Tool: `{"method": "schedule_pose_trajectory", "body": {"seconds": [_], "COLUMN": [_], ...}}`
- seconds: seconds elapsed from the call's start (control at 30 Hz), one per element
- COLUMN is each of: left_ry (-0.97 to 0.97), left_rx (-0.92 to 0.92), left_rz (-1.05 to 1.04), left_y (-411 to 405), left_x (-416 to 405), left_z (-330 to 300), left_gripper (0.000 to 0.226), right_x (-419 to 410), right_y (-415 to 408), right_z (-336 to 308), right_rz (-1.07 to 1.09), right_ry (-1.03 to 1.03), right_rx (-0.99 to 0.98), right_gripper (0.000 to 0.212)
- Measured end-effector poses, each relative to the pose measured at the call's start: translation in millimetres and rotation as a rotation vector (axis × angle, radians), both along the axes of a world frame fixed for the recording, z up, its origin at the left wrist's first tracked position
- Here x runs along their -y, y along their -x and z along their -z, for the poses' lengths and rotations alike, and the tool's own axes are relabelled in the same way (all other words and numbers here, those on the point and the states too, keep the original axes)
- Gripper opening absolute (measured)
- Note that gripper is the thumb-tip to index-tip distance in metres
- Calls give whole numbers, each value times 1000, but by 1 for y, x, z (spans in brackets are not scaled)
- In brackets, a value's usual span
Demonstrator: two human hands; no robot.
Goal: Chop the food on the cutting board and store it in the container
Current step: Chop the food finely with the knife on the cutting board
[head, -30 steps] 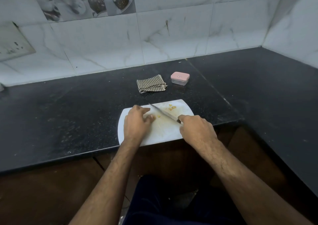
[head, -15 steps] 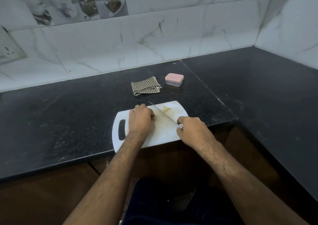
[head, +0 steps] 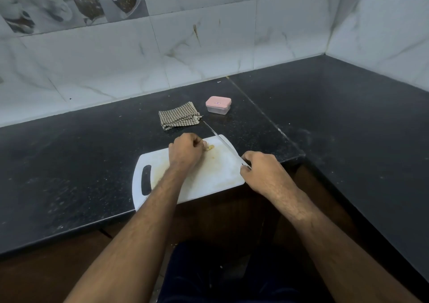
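Black speckled stone countertop (head: 69, 163), L-shaped, backed by white marble-pattern wall tiles (head: 209, 47).

White plastic cutting board (head: 209, 179) with a slot handle at its left end lies at the counter's front edge; its near edge overhangs slightly. Surface carries pale yellowish staining.

Food: small heap of pale yellow chopped pieces (head: 210, 147) on the far part of the board, right at the left hand's fingertips. Kind of food cannot be told.

Left hand (head: 185, 153): knuckles up, fingers curled under and bunched together, tips at the heap. Whether they pinch a piece or only press against the pile cannot be told.

Right hand (head: 262, 172): fingers wrapped tight round the handle of a long thin-bladed steel knife (head: 220, 140). Handle is hidden in the fist. Blade runs away and to the left over the board's far right corner, tip near the cloth's corner. Blade lies to the right of the heap, apart from it.

Container: small clear rectangular plastic box with a pink lid (head: 218, 105), lid on, standing on the counter beyond the board, well apart from it. Contents cannot be made out through the wall.

Just left of the box: folded brown-and-white checked cloth (head: 178, 117), flat on the counter.
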State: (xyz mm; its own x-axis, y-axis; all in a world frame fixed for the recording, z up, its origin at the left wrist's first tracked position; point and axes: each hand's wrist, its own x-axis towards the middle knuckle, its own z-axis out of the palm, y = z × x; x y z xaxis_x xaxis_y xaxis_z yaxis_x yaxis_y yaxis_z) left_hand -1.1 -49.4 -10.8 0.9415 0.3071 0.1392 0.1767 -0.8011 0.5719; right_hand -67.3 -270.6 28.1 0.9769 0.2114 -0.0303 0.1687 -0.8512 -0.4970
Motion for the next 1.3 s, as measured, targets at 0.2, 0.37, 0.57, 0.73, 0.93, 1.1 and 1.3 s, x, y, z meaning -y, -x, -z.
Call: {"method": "schedule_pose_trajectory", "body": {"seconds": [0.2, 0.37, 0.57, 0.73, 0.93, 1.1, 1.3], "left_ry": [-54, 138, 146, 90, 143, 397, 295], "left_rx": [59, 137, 70, 66, 137, 188, 167], "left_rz": [55, -28, -71, -40, -17, -12, 9], "left_y": [17, 48, 84, 86, 84, 85, 78], "left_x": [-9, -36, -54, -52, -52, -56, -60], "left_z": [0, 2, 7, 15, 25, 30, 38], "left_gripper": [24, 20, 28, 32, 18, 23, 16], "right_x": [-14, -31, -52, -66, -72, -79, -95], "right_y": [3, 11, 22, 26, 26, 25, 22], "right_z": [2, 6, 7, 9, 8, 7, 8], "right_rz": [-27, -81, -130, -135, -125, -123, -125], "right_ry": [27, 29, 34, 42, 59, 75, 107], "right_rx": [-14, -13, -12, -38, -58, -64, -67], "right_gripper": [28, 25, 30, 26, 27, 28, 26]}}
